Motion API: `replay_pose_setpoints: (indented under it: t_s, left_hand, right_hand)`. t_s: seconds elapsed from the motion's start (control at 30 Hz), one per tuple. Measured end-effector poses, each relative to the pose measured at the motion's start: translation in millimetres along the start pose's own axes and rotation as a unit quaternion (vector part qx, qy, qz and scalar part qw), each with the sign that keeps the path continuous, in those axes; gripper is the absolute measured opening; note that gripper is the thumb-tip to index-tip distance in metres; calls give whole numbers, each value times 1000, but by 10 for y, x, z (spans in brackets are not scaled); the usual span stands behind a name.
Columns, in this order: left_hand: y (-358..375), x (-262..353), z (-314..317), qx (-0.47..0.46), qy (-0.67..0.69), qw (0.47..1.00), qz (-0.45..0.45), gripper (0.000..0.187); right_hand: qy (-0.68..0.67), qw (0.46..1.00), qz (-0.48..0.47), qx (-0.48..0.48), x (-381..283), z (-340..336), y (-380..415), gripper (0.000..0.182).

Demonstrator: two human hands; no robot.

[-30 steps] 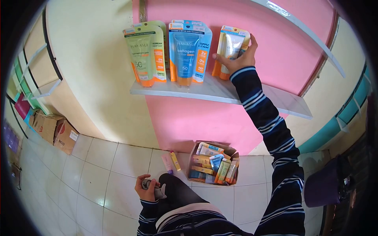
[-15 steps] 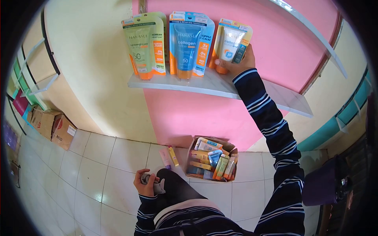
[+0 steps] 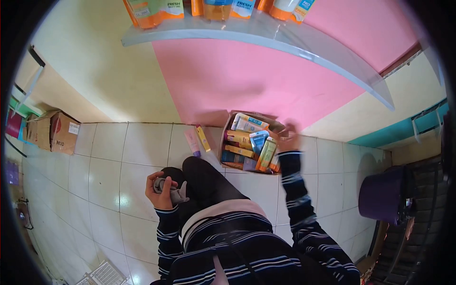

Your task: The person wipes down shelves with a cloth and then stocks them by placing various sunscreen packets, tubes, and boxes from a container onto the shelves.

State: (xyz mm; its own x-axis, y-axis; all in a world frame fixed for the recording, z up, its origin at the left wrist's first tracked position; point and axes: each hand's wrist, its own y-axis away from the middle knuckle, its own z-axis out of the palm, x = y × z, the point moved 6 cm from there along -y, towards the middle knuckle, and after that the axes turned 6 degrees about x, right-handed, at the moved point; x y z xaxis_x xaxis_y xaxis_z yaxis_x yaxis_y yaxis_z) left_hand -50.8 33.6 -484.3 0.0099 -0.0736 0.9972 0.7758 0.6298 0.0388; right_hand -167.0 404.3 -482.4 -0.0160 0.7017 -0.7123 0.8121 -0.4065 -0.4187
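My left hand, near my knee, is closed around a crumpled grey cloth. At the right rim of an open cardboard box on the floor is my right hand, its fingers smeared by motion. Packed in the box are a white tube, a blue pack, a green pack with an orange end and several yellow cartons. Overhead, a green sunscreen pack, a blue one and a white one stand along the shelf, their tops cut off.
The grey-white shelf juts from the pink wall above the box. Left of the box, a pink tube and a yellow carton lie on the tiles. A brown carton stands far left, a purple bin at right.
My right hand has let go of the white sunscreen pack on the shelf and come down to the box. The view has tilted downward. My left hand still holds the grey cloth.
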Motion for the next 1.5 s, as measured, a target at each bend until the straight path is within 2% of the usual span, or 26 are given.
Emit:
replay_pose_setpoints:
  t_s: [0.03,0.07,0.13,0.2,0.33,0.37,0.43,0.47,0.53,0.57,0.67,0.73,0.8,0.83,0.87,0.93,1.0,1.13,1.17,1.33,1.4,1.5]
  left_hand:
    - [-7,1,14,-4,-2,1000,-2,21]
    - [-10,22,44,-12,1,1000,1,20]
    - [-22,81,88,-12,8,1000,11,20]
    - [-14,132,129,-25,-9,1000,13,16]
    - [-40,-24,177,-42,16,999,0,16]
    - [-36,-34,203,-47,24,999,-7,16]
    - [-34,-19,227,-49,26,998,-1,16]
    - [-35,-14,234,-49,23,999,-2,16]
    - [-31,-13,231,-47,31,998,-2,16]
    - [-35,-32,223,-44,41,998,-9,16]
    - [-40,-32,115,-26,44,999,-5,16]
    - [-61,-25,39,-5,50,999,5,16]
    - [-72,-46,-54,17,13,1000,22,15]
    - [-72,-44,-38,16,19,1000,12,15]
    - [-102,4,-15,7,15,1000,11,15]
    - [-95,96,34,2,6,1000,2,15]
    - [-113,253,136,-5,24,999,29,15]
    - [-75,266,152,-6,35,999,34,17]
    - [-77,216,131,-5,39,999,34,17]
    - [-49,163,136,-4,53,998,14,16]
    - [-55,151,141,-13,50,999,11,15]
    - [-64,152,160,-17,51,999,7,15]
  right_hand:
    - [127,989,-71,-13,525,403,315,50]
    - [172,959,142,-177,879,650,615,56]
    - [247,922,230,-190,1200,851,932,70]
    - [297,929,203,-84,1170,930,981,66]
    - [123,975,179,50,1397,1005,1029,63]
    - [119,976,175,56,1358,934,999,63]
    - [26,975,220,-16,1336,910,964,68]
    - [22,976,215,-13,1332,919,909,68]
    - [52,951,302,-30,1420,920,889,81]
    - [50,952,299,-29,1421,901,872,81]
    - [-157,925,344,-28,1318,920,781,89]
    - [-205,958,184,-75,357,284,450,88]
    - [-370,925,85,-16,-1009,-575,126,83]
    - [-389,919,-16,61,-1494,-992,-23,82]
    - [-460,874,-125,98,-1862,-1252,-212,80]
    - [-361,909,-158,138,-2248,-1537,-562,73]
    - [-265,911,-231,214,-2627,-1461,-870,66]
    - [-87,898,-299,312,-2724,-1116,-1270,66]
    - [-71,903,-281,316,-2701,-1070,-1299,67]
    - [-66,917,-250,303,-2680,-896,-1308,66]
    - [-127,912,-248,302,-2658,-866,-1295,66]
    - [-122,911,-248,307,-2636,-850,-1252,66]
